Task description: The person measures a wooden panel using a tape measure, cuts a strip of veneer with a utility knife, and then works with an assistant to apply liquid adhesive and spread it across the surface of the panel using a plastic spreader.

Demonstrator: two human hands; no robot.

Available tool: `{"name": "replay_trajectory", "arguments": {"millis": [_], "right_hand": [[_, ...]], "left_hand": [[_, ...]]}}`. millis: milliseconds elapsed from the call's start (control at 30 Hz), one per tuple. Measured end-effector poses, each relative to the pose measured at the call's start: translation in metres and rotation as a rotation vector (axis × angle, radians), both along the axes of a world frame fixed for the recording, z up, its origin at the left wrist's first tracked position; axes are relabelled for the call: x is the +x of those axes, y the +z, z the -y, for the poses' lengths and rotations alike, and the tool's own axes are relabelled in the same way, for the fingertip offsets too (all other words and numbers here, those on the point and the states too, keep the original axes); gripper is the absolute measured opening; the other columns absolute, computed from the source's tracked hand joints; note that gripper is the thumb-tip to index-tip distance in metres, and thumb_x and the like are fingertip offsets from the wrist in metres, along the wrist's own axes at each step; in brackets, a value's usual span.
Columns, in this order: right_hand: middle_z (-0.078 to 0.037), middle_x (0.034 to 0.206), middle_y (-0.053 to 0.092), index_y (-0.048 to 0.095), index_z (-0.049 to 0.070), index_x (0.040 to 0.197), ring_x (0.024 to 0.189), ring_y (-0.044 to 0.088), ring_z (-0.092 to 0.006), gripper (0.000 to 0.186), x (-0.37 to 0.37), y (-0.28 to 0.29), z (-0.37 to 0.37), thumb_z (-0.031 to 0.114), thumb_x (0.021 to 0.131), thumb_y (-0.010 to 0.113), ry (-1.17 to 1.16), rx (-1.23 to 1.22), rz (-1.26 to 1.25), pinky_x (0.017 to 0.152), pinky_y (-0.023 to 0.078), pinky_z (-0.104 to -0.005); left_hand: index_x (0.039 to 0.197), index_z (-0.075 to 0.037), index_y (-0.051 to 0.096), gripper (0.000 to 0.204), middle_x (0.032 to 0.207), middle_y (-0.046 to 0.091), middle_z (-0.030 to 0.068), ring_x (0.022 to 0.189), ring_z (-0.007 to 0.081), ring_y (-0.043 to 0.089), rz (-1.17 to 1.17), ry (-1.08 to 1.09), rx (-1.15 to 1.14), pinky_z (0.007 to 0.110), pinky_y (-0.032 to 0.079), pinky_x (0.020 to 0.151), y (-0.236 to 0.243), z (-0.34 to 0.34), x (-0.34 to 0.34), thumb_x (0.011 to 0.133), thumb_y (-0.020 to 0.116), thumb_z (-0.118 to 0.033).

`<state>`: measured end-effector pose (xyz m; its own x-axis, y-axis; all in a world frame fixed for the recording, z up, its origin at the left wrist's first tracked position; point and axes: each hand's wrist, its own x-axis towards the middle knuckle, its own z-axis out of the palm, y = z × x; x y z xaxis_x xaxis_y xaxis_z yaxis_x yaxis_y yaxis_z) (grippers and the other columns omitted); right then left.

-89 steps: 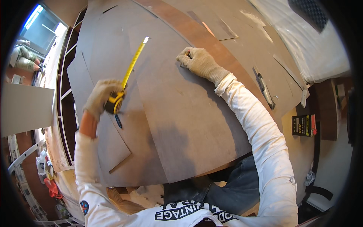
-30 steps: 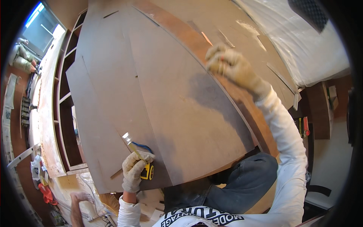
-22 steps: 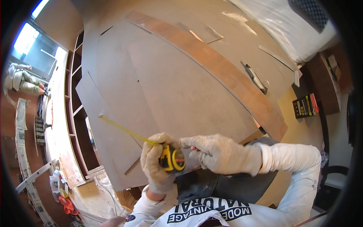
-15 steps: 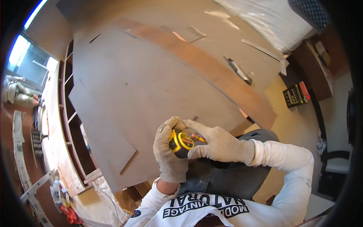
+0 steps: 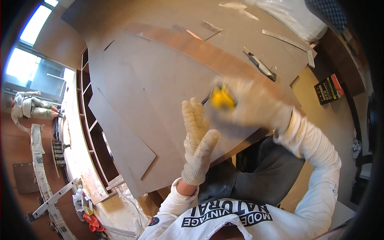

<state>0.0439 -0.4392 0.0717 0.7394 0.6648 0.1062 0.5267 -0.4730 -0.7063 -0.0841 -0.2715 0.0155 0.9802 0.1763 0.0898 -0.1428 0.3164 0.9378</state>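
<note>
My left hand [image 5: 198,140], in a pale knitted glove, is raised open over the front of the grey boards [image 5: 124,136], with nothing in it. To its right, my right hand [image 5: 256,106], gloved the same and smeared by motion, grips a yellow-and-black tape measure [image 5: 222,96]; its fingers are too blurred to make out one by one. A long reddish-brown strip [image 5: 168,44] crosses the boards behind the hands. A utility knife [image 5: 260,64] lies on the far side of that strip, above my right hand.
A framework of compartments [image 5: 98,148] borders the boards on the left. A person [image 5: 34,108] is by the bright window at far left, near a ladder [image 5: 54,200]. A dark tin [image 5: 328,90] stands at right. A metal ruler [image 5: 284,40] and white plastic sheet [image 5: 292,16] lie at the back.
The tape's blade was drawn in. The tape measure passed from my left hand to my right, which has moved up and right. My left hand has opened.
</note>
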Motion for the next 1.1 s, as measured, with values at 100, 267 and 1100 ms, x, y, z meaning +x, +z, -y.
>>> {"name": "replay_trajectory", "arguments": {"millis": [100, 267, 1100], "right_hand": [[-0.020, 0.115, 0.072, 0.063, 0.013, 0.125, 0.105, 0.069, -0.0406, 0.046, 0.090, -0.043, 0.052, 0.035, 0.086, 0.074, -0.455, -0.434, 0.432, 0.086, 0.056, -0.0477], [-0.022, 0.113, 0.073, 0.066, 0.010, 0.120, 0.106, 0.070, -0.0404, 0.049, 0.188, -0.083, 0.187, 0.033, 0.078, 0.074, -0.519, -0.597, 0.148, 0.091, 0.053, -0.0500], [0.004, 0.107, 0.062, 0.055, 0.009, 0.150, 0.077, 0.053, -0.0062, 0.047, 0.003, -0.115, 0.290, 0.033, 0.109, 0.056, -0.728, 0.063, -0.705, 0.067, 0.051, -0.0206]], "left_hand": [[0.161, -0.006, 0.033, 0.075, 0.168, 0.028, 0.0228, 0.154, 0.0396, 0.031, -0.013, -0.060, 1.069, 0.052, 0.028, 0.124, -0.024, -0.029, -0.025, 0.098, 0.069, -0.023], [0.151, -0.004, 0.050, 0.058, 0.161, 0.039, 0.0272, 0.150, 0.0461, 0.036, -0.049, 0.251, 1.472, 0.051, 0.031, 0.122, -0.072, -0.046, -0.095, 0.101, 0.068, -0.028], [0.149, -0.003, 0.051, 0.062, 0.163, 0.037, 0.0243, 0.154, 0.0478, 0.026, -0.059, 0.129, 1.437, 0.056, 0.024, 0.124, -0.106, -0.056, -0.082, 0.098, 0.069, -0.034]]}}
